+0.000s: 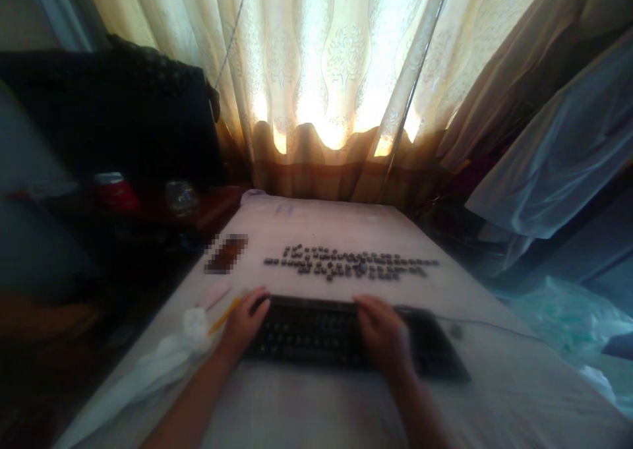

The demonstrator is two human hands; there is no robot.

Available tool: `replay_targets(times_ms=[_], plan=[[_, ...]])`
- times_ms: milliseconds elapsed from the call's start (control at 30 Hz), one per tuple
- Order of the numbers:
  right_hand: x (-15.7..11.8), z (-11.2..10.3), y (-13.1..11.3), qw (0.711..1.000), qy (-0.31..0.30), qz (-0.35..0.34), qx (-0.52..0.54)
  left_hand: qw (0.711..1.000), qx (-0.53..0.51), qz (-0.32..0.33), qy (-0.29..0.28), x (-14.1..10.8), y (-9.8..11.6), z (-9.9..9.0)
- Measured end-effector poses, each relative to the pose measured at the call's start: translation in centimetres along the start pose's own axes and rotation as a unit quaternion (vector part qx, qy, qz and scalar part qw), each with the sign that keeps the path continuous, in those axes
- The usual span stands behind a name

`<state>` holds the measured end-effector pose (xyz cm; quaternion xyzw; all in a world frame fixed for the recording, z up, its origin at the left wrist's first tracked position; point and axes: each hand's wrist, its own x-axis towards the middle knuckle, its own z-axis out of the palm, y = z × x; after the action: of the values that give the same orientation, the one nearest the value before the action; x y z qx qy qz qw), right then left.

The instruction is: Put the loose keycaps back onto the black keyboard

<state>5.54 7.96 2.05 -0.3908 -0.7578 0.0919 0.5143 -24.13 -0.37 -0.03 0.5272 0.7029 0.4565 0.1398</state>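
A black keyboard (306, 333) lies across the near part of the covered table, slightly blurred. Many of its keys look removed, and bare key positions show. At its left end, my left hand (247, 317) grips the back corner, thumb over the top. My right hand (383, 333) reaches across the board right of its middle, fingers curled at the back edge. Loose dark keycaps (346, 264) are spread in rough rows behind the keyboard. Beside my left hand lie a yellow stick-like tool (225, 315), a pink item (215, 295) and a crumpled white cloth or tissue (163, 363).
A cable (494, 326) runs right from the keyboard. A pixelated dark object (226, 254) lies at the table's left edge. Further left are a dark screen (109, 119) and a red can (116, 193). Curtains (341, 60) hang behind; plastic bags (568, 317) sit at right.
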Motion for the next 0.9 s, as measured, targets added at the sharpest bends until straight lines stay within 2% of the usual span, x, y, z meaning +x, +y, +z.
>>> replay_targets(times_ms=[100,200,267,367,567,700,900], plan=[[-1.4,-3.4,5.1,0.989,0.078,0.066,-0.105,1.000,-0.012,-0.011,0.007,-0.1,0.2,0.0],[-3.3,-5.6,9.4,0.974,0.100,0.126,-0.162,0.999,-0.026,-0.024,0.011,-0.5,0.5,0.0],[-4.3,-6.1,10.9,0.966,0.092,0.166,-0.178,0.999,-0.036,-0.029,0.012,-1.1,0.7,0.0],[-4.7,-6.1,11.0,0.967,0.082,0.165,-0.176,0.998,-0.044,-0.031,0.014,-2.2,1.1,-0.1],[-4.1,-5.6,9.0,0.967,0.053,0.149,-0.202,0.999,-0.035,-0.032,0.024,-3.7,1.9,0.0],[-4.0,-5.7,8.0,0.962,0.038,0.145,-0.229,0.998,-0.022,-0.044,0.028,-3.6,2.0,0.1],[-4.0,-5.9,7.4,0.954,0.040,0.140,-0.262,0.999,-0.015,-0.042,0.007,-2.8,2.2,0.0]])
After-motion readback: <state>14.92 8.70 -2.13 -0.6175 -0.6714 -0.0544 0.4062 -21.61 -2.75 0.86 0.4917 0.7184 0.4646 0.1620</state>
